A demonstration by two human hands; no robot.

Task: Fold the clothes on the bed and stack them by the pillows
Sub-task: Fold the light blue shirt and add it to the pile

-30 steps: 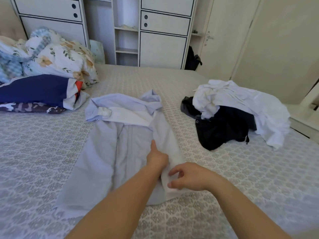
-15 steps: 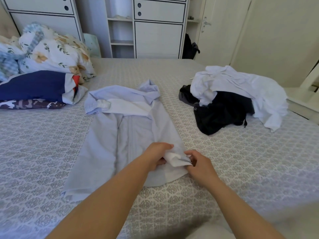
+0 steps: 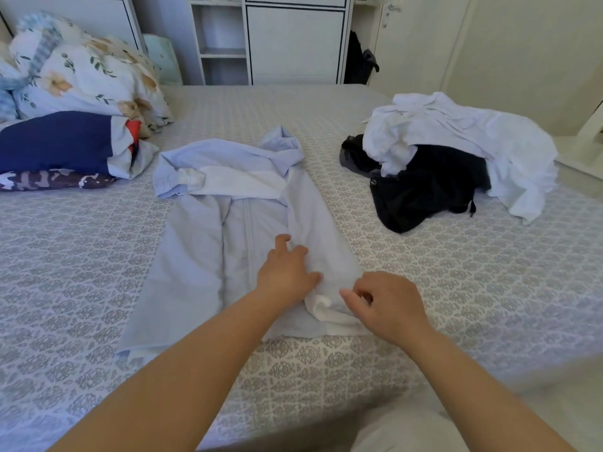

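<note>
both hands on the pale blue garment at the near edge of the bed

a pale blue garment [image 3: 208,256] lies lengthwise on the patterned bed [image 3: 456,288], its sides folded in toward the middle, collar end away from the person. the left hand [image 3: 287,272] rests flat on the lower right part of the cloth, fingers spread and relaxed, gripping nothing. the right hand [image 3: 388,303] sits just beside it at the garment's right hem, fingers curled; whether they pinch the cloth cannot be told. to the right, well apart, a white garment [image 3: 473,138] is heaped over a black one [image 3: 424,194]. at far left, folded clothes [image 3: 58,145] lie stacked beside a floral pillow [image 3: 91,76]
</note>
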